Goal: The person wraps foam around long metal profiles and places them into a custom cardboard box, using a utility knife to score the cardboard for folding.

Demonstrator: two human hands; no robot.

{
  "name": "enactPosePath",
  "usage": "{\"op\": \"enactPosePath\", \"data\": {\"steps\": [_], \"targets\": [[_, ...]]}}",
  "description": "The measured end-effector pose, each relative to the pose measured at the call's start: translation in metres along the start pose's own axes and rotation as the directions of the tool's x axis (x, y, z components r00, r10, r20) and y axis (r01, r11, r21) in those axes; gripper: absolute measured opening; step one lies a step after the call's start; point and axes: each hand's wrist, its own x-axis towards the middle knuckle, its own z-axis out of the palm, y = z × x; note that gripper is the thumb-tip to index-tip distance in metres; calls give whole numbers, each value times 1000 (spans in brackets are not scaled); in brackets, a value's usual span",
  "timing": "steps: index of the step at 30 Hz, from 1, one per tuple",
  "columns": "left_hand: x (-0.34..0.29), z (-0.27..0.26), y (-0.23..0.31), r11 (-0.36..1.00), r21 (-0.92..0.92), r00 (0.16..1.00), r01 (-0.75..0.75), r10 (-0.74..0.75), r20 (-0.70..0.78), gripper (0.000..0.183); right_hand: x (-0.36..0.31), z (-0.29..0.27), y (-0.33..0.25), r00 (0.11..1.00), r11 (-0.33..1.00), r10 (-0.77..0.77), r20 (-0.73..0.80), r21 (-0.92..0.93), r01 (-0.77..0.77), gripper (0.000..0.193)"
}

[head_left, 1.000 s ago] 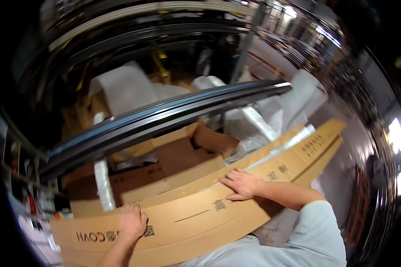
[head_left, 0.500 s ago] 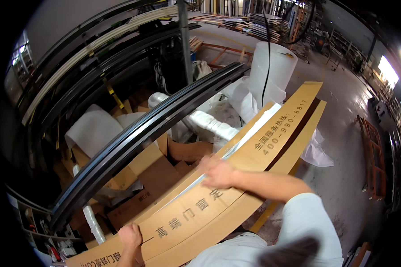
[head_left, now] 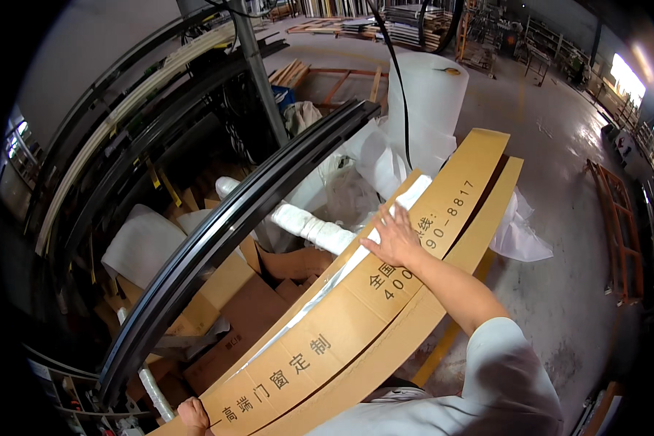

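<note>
Right hand: the right hand (head_left: 394, 236) lies flat on the long cardboard carton (head_left: 356, 320), near the middle of the picture; its fingers (head_left: 385, 218) are released and spread, palm down, pointing toward 11 o'clock, grasping nothing.
Left hand: the left hand (head_left: 194, 416) shows only in part at the lower edge, at 7 o'clock, touching the near end of the carton; if its fingers are clenched or released I cannot tell.
Cardboard carton: a long, narrow brown box with dark printing on top, running from 7 o'clock up to 1 o'clock; it looks curved because of the lens.
White strip: a white wrapped strip (head_left: 341, 270) lies along the left edge of the carton top, just beside the right hand.
Second carton: another long cardboard piece (head_left: 487, 232) lies under the first one, on its right side, touching it.
Black profile: a long black metal rail (head_left: 218, 240) runs from 8 o'clock to 12 o'clock, left of the carton and apart from it.
Foam roll: a white wrapped roll (head_left: 309, 225) lies between the rail and the carton.
Boxes: open brown cardboard boxes (head_left: 247, 298) stand below the rail, at 8 o'clock from the right hand.
Wrapping roll: a big white foam sheet roll (head_left: 429, 102) stands at 12 o'clock.
Floor: grey concrete floor (head_left: 559, 276) at 3 o'clock.
</note>
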Motion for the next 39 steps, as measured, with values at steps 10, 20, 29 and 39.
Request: {"op": "enactPosePath", "data": {"steps": [10, 20, 29, 39], "targets": [[-9, -18, -1, 987, -156, 991, 37, -56, -122, 33, -7, -16, 10, 870, 878, -474, -137, 1, 479, 50], [-22, -91, -18, 928, -257, 961, 271, -275, 22, 33, 4, -87, -126, 936, 956, -292, 198, 17, 294, 68], [18, -71, 196, 983, -74, 984, -168, 171, 48, 46, 8, -11, -130, 942, 939, -327, 83, -87, 333, 75], [24, -21, 177, 990, -42, 991, -136, 136, -6, 43, 90, -9, 102, 895, 894, 435, -103, -72, -443, 104]]}}
